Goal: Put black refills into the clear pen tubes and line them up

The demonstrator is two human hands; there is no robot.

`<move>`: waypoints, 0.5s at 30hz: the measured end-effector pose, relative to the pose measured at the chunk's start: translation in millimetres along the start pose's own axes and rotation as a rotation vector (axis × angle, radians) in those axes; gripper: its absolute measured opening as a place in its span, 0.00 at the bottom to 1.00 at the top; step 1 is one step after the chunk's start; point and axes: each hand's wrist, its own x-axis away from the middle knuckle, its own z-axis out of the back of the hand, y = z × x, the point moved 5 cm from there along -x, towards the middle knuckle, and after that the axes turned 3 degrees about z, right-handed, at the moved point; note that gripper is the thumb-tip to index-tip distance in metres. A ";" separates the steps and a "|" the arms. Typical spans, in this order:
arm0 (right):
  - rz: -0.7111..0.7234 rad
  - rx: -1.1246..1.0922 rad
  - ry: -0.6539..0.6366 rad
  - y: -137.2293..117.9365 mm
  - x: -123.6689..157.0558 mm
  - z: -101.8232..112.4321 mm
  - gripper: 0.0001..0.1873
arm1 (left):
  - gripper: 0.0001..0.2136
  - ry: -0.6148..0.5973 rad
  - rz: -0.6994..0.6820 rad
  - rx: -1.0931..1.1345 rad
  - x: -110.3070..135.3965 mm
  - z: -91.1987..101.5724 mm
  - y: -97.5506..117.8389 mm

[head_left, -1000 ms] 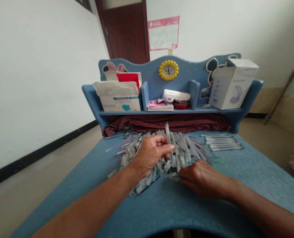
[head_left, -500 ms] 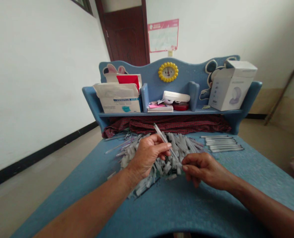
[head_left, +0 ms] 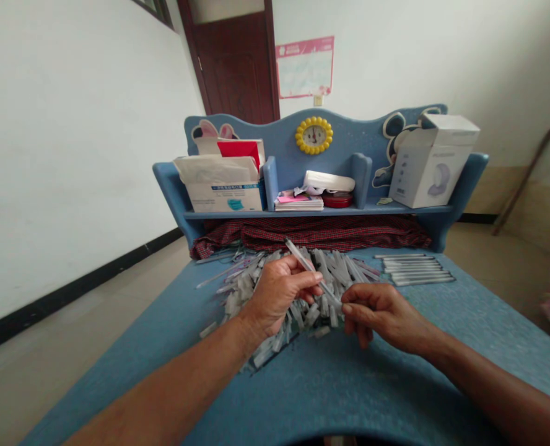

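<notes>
My left hand (head_left: 288, 291) pinches a slim, clear pen (head_left: 300, 253) between thumb and fingers, its upper end tilted up and to the left. The lower end of that same pen reaches the closed fingertips of my right hand (head_left: 376, 311), which grip it there. Behind and under both hands spreads a loose pile of clear and whitish plastic pen pieces (head_left: 242, 294). Off to the right, several slim clear pens (head_left: 414, 271) with dark ends lie side by side in a row. My fingers partly cover the pen's middle and lower end.
The blue desk (head_left: 163, 359) has a raised shelf at the back. On it stand a mask box (head_left: 228, 195), booklets (head_left: 298, 202), a red round tin (head_left: 337, 199) and a white carton (head_left: 430, 167). A dark checked cloth (head_left: 303, 233) lies beneath the shelf.
The pen's upper end has dipped slightly. Both hands keep nearly the same places and their hold on the pen.
</notes>
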 end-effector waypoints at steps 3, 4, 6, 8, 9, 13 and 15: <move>0.011 -0.021 0.034 -2.5 -0.2 0.3 0.11 | 0.07 -0.008 0.014 0.038 -1.2 1.6 -0.8; 0.013 -0.021 0.048 -3.9 -0.3 0.6 0.12 | 0.07 -0.015 0.016 0.045 -1.5 2.3 -0.6; 0.013 -0.031 0.078 -6.9 -0.7 1.5 0.13 | 0.06 -0.035 0.020 0.044 -2.0 3.6 0.3; 0.014 -0.070 0.106 -9.4 -1.1 2.4 0.13 | 0.05 -0.057 0.031 0.033 -2.5 4.6 0.9; 0.018 -0.097 0.120 -10.4 -1.3 2.9 0.13 | 0.04 -0.065 0.039 0.027 -2.8 5.1 0.8; 0.040 -0.174 0.149 -11.1 -1.8 4.3 0.13 | 0.04 -0.101 0.069 0.052 -3.4 4.4 -1.1; 0.052 -0.194 0.162 -10.3 -1.9 5.6 0.13 | 0.04 -0.109 0.073 0.086 -3.2 3.3 -2.5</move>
